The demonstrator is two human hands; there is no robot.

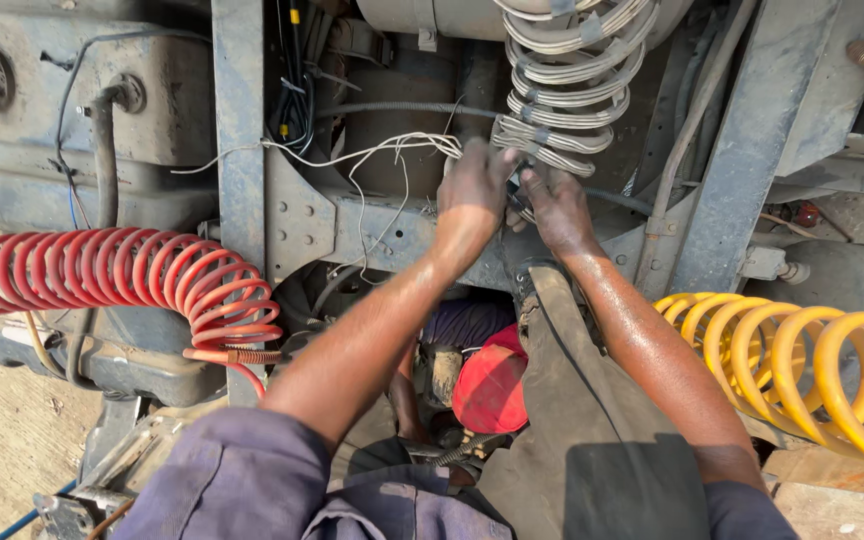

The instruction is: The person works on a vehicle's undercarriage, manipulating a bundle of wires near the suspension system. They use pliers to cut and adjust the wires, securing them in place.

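A dusty blue-grey truck chassis frame (242, 120) fills the view from above. A yellow coiled air hose (802, 370) lies at the right and a red coiled air hose (122, 270) at the left. A grey coiled cable (567, 80) hangs at top centre. Below it, both hands meet at the coil's lower end, beside loose white wires (372, 155). The left hand (474, 190) has its grip closed on the cable's end; the right hand (555, 205) pinches the same spot, apparently steadying it.

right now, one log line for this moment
left hand: on white wires | right hand: at grey coiled hose | red coiled hose left | yellow coiled hose right
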